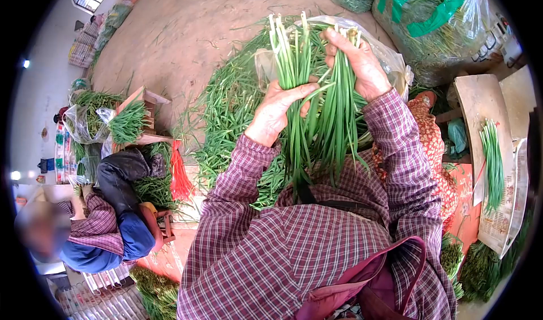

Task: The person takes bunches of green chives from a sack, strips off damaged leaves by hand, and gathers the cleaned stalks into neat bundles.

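Note:
My left hand (277,109) is closed round a bunch of long green stalks (293,65), their pale cut ends pointing up and away from me. To its right, my right hand (362,65) grips a second bunch (342,102), whose leaves hang down toward my lap. The two bunches are side by side, and their leaves overlap below my hands. Beneath and to the left, a large heap of loose green stalks (232,111) lies on the floor, with clear plastic (396,63) behind and to the right of it.
At the left, another person (107,229) sits by a wooden stand holding a green bunch (129,122), with red ties (181,173) hanging nearby. Big plastic bags of greens (430,37) stand at the back right. A tied bunch (492,161) lies on a board at the right.

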A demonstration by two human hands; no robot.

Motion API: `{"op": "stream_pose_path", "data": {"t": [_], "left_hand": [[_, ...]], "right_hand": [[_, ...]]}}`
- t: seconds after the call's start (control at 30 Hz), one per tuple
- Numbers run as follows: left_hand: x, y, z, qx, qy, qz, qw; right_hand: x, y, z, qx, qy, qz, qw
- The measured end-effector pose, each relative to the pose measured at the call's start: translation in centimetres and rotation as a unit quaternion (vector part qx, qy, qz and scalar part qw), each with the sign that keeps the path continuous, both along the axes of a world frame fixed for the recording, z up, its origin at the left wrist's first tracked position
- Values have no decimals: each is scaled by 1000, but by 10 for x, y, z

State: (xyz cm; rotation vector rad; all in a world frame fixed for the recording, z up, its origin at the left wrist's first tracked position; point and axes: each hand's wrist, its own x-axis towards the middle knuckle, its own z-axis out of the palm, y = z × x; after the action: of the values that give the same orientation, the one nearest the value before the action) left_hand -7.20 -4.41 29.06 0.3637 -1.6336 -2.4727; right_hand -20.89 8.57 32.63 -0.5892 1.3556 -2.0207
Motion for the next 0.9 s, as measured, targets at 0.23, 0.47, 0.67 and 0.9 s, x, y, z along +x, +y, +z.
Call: {"op": "stream_pose_path", "data": {"t": [0.23,0.47,0.67,0.9], "left_hand": [[10,-23,-1,126,30,16,991],[5,-20,3,64,23,47,997],[11,-24,5,26,12,45,999],[18,-37,5,55,1,83,995]], "right_hand": [[-21,21,-10,48,42,-70,996],[21,0,-13,76,161,45,983],[23,0,-5,168,296,-25,940],[14,4,-17,167,269,-41,948]]}}
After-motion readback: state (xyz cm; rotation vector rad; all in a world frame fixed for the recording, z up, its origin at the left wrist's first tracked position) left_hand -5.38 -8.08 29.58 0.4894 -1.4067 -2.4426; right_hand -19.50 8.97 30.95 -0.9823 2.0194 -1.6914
